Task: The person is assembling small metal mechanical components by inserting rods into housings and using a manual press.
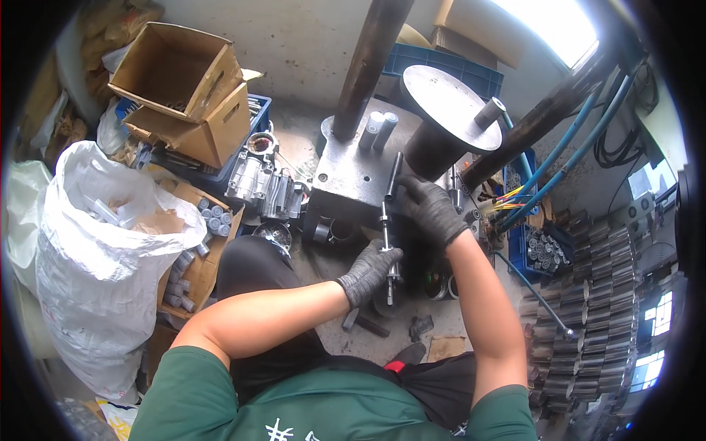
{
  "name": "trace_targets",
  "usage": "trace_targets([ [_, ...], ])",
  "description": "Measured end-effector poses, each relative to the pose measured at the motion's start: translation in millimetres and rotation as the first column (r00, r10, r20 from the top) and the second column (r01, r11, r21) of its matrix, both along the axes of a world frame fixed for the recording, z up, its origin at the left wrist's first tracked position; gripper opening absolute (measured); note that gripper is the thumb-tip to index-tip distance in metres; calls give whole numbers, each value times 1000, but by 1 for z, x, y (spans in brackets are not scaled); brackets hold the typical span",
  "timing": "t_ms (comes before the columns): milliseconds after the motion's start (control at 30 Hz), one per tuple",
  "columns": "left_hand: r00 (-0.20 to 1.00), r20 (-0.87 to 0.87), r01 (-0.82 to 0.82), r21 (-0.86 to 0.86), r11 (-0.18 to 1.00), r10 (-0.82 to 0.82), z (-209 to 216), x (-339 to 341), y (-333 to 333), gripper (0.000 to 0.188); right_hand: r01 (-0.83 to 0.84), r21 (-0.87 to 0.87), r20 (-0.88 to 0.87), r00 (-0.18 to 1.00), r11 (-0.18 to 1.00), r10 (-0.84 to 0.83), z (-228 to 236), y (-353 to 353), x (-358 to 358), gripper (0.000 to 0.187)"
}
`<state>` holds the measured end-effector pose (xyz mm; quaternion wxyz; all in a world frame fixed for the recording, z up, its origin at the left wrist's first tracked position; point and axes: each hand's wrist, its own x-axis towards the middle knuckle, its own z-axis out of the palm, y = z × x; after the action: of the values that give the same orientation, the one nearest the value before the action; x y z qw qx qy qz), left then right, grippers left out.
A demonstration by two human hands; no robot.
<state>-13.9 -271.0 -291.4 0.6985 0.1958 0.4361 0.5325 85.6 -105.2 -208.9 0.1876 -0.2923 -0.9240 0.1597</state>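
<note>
Dark-gloved left hand (368,272) clasps a slender silver metal shaft (385,234) — ends beyond its fingers; dark-gloved right hand (434,209) grips a black metal tube (394,176) — over the grey steel block's (346,173) near edge.

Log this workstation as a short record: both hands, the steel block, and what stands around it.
Left hand: dark glove, closed around a slim metal shaft
Right hand: dark glove, at a dark tube; exact grip unclear
Steel block: ahead of the person, two upright silver cylinders on top
Right of block: round metal plate; beyond it, blue hoses
Left side: white sack, open; beside it, a carton of loose grey cylinders
</note>
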Motion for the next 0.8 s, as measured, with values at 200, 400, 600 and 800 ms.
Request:
trace_targets([
  [200,991,-124,55,6,998,-54,-2,-3,9,41,-47,-41,212,976,998,55,-5,19,-33,33],
  [400,945,-319,94,70,993,-67,-12,2,11,47,-8,-128,233,972,992,38,0,10,-20,29],
  [600,975,-210,70,21,997,-64,-29,1,14,47,-43,-23,85,995,999,45,4,-13,5,26],
  [800,989,-17,144,-8,989,-145,-26,12,29,48,525,206,-188,849,826,-494,-3,20,119,26],
])
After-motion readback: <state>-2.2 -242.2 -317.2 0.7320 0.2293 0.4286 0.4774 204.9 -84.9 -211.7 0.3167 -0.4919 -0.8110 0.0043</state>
